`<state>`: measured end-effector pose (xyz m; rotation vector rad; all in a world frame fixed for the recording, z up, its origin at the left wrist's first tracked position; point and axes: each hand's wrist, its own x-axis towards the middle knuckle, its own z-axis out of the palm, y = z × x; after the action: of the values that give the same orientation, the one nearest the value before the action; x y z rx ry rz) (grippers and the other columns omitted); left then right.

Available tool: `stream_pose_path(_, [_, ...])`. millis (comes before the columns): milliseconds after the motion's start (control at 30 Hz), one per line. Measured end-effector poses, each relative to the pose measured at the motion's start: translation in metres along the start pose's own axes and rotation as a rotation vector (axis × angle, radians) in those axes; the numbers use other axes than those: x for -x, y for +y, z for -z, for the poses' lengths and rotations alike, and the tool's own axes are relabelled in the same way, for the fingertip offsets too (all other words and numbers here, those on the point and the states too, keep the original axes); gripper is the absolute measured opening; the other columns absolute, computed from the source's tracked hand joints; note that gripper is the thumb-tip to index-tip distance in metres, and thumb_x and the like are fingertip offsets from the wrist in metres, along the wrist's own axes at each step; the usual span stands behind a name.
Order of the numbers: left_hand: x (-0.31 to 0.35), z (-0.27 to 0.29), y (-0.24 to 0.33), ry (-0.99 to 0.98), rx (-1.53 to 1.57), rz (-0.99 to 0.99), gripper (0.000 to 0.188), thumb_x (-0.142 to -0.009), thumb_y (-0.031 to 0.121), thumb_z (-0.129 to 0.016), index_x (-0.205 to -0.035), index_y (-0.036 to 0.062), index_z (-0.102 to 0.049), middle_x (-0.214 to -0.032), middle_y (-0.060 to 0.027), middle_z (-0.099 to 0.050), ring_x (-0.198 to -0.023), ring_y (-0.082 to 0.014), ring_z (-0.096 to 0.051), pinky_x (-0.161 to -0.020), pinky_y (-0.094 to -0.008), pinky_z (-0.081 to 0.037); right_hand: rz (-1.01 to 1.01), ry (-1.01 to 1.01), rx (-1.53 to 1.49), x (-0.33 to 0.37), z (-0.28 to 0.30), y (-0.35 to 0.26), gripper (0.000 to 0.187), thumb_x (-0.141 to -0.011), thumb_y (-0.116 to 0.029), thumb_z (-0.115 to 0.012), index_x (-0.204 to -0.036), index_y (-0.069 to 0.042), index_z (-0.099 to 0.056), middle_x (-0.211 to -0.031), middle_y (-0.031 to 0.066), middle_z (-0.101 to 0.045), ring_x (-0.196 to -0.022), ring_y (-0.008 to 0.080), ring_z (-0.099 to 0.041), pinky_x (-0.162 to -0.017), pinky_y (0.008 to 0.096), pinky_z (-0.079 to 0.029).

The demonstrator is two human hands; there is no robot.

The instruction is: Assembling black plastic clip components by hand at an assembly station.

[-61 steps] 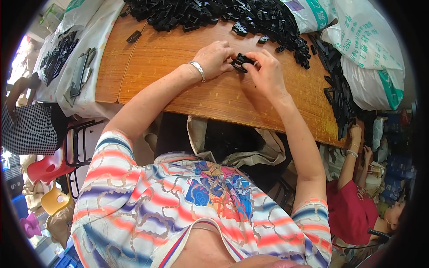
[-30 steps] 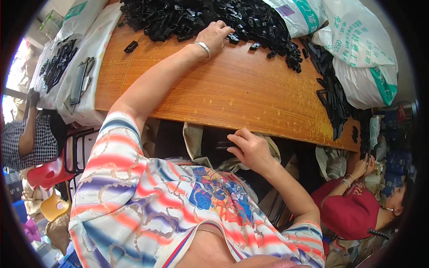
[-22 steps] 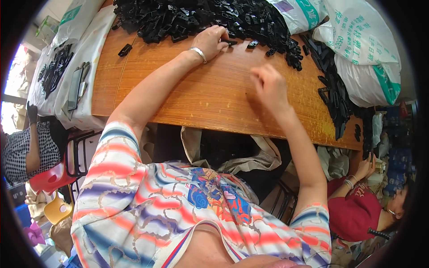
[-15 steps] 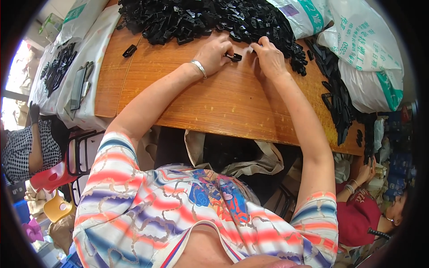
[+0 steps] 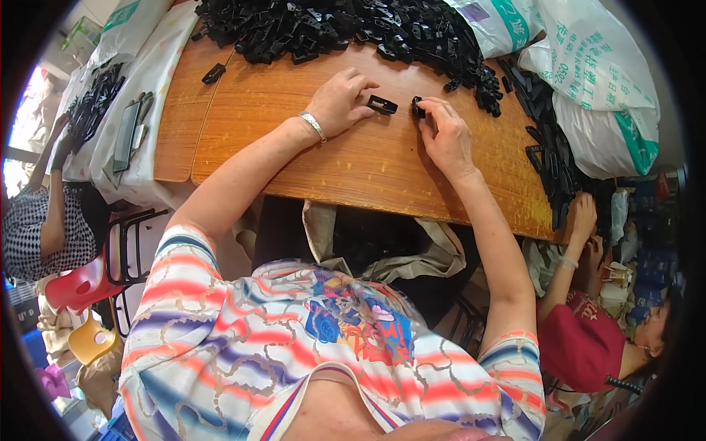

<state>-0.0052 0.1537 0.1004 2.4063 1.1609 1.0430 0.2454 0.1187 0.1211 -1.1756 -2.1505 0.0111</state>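
Note:
My left hand (image 5: 340, 101) reaches over the wooden table with thumb and fingers curved round one end of a small black plastic clip (image 5: 382, 104). The clip is long and narrow, with a slot in its middle; its other end points right. Across a short gap, my right hand (image 5: 447, 136) pinches a second black plastic piece (image 5: 418, 108) between thumb and fingertips. That one stands on edge, and the fingers partly cover it. Beyond both hands lies a large heap of similar black pieces (image 5: 294, 29).
A lone black piece (image 5: 214, 73) lies at the left on the table (image 5: 294, 169). Longer black strips (image 5: 543, 158) line the right edge beside white plastic bags (image 5: 596, 81). A cloth bag (image 5: 320, 235) hangs below the front edge. Co-workers sit at left and right.
Both my hands have drawn back from the heap toward me. A black piece now shows in my right fingers. The co-workers' hands at both sides have moved onto the black parts.

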Motion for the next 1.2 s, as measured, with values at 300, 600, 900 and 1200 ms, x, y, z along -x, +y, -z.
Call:
stream_pose_path(300, [-0.003, -0.007, 0.001, -0.002, -0.041, 0.020, 0.024, -0.078, 0.013, -0.079, -0.098, 0.0049, -0.068, -0.097, -0.0088, -0.059, -0.092, -0.0263, -0.060, -0.081, -0.0366, -0.052, -0.478, -0.178, 0.221, -0.025, -0.018, -0.006, 0.031, -0.081, -0.022, -0.076, -0.104, -0.004, -0.069, -0.101, 0.0142, -0.067, -0.091, 0.0336, -0.067, -0.078, 0.0435, -0.054])
stream_pose_path(600, [-0.001, -0.005, 0.000, -0.026, -0.025, 0.063, 0.023, -0.078, 0.018, -0.078, -0.095, 0.0053, -0.070, -0.100, -0.0098, -0.060, -0.098, -0.0300, -0.058, -0.085, -0.0401, -0.051, -0.165, -0.129, -0.093, -0.035, -0.024, -0.034, 0.020, -0.080, -0.013, -0.076, -0.099, -0.007, -0.074, -0.091, 0.0139, -0.065, -0.082, 0.0334, -0.065, -0.074, 0.0414, -0.054])
stream_pose_path(900, [-0.005, -0.006, 0.001, -0.059, -0.037, 0.092, 0.024, -0.078, 0.018, -0.077, -0.097, 0.0044, -0.070, -0.102, -0.0102, -0.060, -0.101, -0.0309, -0.058, -0.087, -0.0405, -0.050, -0.099, -0.214, -0.011, -0.042, -0.022, -0.029, 0.018, -0.080, -0.012, -0.076, -0.097, -0.008, -0.074, -0.088, 0.0147, -0.061, -0.081, 0.0340, -0.064, -0.073, 0.0428, -0.053])
stream_pose_path(1200, [-0.002, -0.009, -0.001, -0.011, -0.036, 0.064, 0.023, -0.077, 0.017, -0.075, -0.096, 0.0080, -0.069, -0.096, -0.0092, -0.060, -0.098, -0.0306, -0.058, -0.086, -0.0394, -0.049, 0.043, -0.120, 0.199, -0.018, -0.046, -0.042, 0.039, -0.082, -0.013, -0.072, -0.119, -0.006, -0.062, -0.098, 0.0114, -0.058, -0.098, 0.0299, -0.060, -0.075, 0.0404, -0.054])
